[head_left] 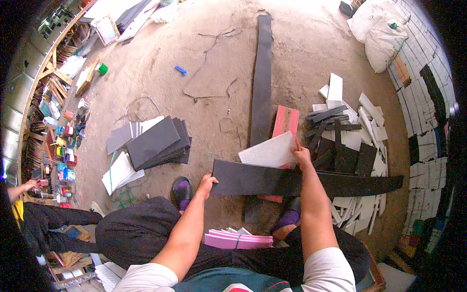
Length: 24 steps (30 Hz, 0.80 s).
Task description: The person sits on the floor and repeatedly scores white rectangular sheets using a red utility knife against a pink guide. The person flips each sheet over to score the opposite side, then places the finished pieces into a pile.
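My left hand (208, 185) is closed on the left end of a long black foam-like strip (258, 177), which stretches to the right across my lap. My right hand (302, 158) is closed around a slim red tool (297, 143), too small to make out exactly. It is at the right end of a pale wedge-shaped sheet (270, 150), and that forearm crosses over the black strip. Partly under the pale sheet lies a red board (285, 120) with a worn brown band. A second long black strip (261, 78) runs away from me along the floor.
Stacked black panels (154, 142) and white sheets (118, 175) lie at the left. White and black offcuts (335, 114) pile up at the right. Tied pink sheets (238, 240) sit between my legs. Another person's hand (30, 185) is by the paint cans (66, 173) at far left.
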Tool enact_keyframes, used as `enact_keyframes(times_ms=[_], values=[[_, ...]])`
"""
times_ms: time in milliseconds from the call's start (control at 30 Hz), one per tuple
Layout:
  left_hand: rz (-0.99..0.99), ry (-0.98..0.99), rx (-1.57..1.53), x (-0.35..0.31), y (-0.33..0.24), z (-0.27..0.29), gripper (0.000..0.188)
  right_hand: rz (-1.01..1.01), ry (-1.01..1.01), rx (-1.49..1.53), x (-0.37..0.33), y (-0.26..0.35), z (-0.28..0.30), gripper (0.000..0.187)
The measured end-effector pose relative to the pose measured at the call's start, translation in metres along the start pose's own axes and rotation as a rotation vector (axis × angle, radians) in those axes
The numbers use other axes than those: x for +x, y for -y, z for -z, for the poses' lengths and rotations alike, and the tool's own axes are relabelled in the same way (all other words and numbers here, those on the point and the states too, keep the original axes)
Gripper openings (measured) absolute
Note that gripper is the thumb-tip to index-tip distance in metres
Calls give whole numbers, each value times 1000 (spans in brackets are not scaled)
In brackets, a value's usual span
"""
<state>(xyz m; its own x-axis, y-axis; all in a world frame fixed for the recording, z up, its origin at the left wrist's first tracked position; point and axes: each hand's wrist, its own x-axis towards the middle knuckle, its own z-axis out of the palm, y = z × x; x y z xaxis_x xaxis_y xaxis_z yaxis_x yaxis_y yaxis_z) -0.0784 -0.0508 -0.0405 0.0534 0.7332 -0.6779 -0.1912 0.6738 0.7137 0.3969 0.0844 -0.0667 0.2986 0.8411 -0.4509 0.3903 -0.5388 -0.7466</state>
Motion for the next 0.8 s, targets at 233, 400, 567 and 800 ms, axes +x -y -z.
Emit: enact_keyframes(times_ms=[233,400,567,800], values=[[-54,-323,34,3,23,31,90,-110,66,277,-31,58,-97,21],[-22,-292,-114,-8,-7,-14,90,207,74,-115,-57,12,-140,33],[-73,-133,-5,-16,-2,17,46,232,-31,-427,-78,67,-129,48],[8,-71,26,-25,14,32,50,-292,-256,-548,-54,107,-83,91]])
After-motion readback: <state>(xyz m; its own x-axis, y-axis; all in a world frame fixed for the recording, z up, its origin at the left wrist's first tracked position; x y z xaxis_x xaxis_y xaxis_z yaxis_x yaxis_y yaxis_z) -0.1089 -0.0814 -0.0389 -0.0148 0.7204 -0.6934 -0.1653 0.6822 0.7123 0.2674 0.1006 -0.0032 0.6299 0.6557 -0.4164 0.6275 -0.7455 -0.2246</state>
